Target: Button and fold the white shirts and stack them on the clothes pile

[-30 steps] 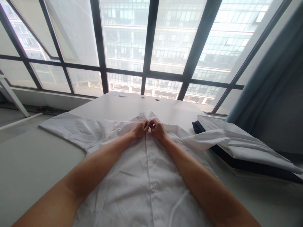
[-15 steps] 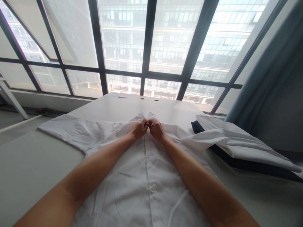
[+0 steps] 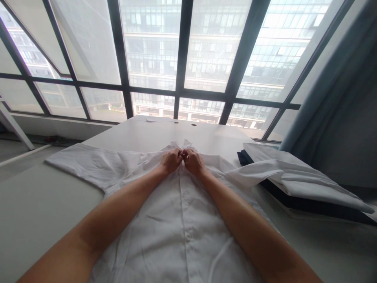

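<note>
A white button-up shirt (image 3: 159,224) lies front side up across the table, its collar at the far end and its button strip running toward me. Just below the collar, my left hand (image 3: 171,160) pinches the cloth of the front strip. My right hand (image 3: 193,161) is closed on the same spot, its fingertips meeting those of the left. Whatever small part is between the fingertips is hidden. One sleeve (image 3: 85,163) spreads flat to the left; the other sleeve (image 3: 259,171) reaches right onto a pile of clothes.
The pile of folded white and dark clothes (image 3: 321,192) lies on the right of the white table (image 3: 212,135). Beyond the table stand dark-framed windows (image 3: 179,59), with a grey-blue curtain (image 3: 330,94) at the right. A white metal frame (image 3: 16,124) stands at the left.
Both hands stay at the collar end of the shirt, with only a slight shift of the fingers. The whole view has moved a little; the shirt lies as before.
</note>
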A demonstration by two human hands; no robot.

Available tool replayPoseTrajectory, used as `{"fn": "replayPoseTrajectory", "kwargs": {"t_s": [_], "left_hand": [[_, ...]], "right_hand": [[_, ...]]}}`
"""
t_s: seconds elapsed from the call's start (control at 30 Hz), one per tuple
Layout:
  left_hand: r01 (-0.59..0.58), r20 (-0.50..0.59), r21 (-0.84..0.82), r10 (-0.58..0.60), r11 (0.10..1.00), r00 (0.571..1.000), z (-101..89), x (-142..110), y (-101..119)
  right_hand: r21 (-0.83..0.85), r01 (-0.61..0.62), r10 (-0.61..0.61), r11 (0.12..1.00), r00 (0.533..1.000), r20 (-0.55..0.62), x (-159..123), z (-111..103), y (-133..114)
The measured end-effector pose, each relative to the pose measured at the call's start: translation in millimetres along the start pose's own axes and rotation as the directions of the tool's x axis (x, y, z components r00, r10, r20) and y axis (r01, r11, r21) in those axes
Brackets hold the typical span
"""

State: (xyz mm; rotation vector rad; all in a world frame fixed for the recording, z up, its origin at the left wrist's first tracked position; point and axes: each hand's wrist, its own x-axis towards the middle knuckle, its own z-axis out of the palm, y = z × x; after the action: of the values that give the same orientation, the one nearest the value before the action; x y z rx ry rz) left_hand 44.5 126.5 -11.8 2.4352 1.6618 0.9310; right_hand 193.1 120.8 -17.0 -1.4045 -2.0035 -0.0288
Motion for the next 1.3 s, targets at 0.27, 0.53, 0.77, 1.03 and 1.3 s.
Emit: {"fn": "replayPoseTrajectory", "kwargs": {"t_s": [0.27, 0.53, 0.77, 1.03, 1.3], "left_hand": [[-0.01, 0.048, -0.175, 0.018, 0.985, 0.999, 5.2, 7.4, -13.3], [-0.063, 0.063, -0.322, 0.088, 0.945, 0.994, 16.0, 11.5, -23.6], [-0.034, 0.094, -0.144, 0.048, 0.989, 0.994, 18.9, 9.6, -23.0], [-0.115, 0.081, -0.042, 0.118, 0.992, 0.99, 18.1, 9.4, -23.6], [-0.059, 0.165, -0.035, 0.064, 0.998, 0.984, 19.2, 16.3, -26.6]], "right_hand": [[-0.074, 0.096, -0.099, 0.993, 0.995, -0.025, -2.8, -5.8, 0.0], [-0.105, 0.131, -0.128, 0.986, 0.991, 0.039, -0.4, -11.9, 2.2], [-0.158, 0.059, -0.044, 0.986, 0.995, 0.093, -1.7, -3.4, 4.2], [-0.167, 0.166, -0.153, 0.972, 0.984, 0.086, -0.1, -4.8, 7.1], [-0.163, 0.196, -0.164, 0.967, 0.968, 0.191, 4.2, 5.3, 7.8]]}}
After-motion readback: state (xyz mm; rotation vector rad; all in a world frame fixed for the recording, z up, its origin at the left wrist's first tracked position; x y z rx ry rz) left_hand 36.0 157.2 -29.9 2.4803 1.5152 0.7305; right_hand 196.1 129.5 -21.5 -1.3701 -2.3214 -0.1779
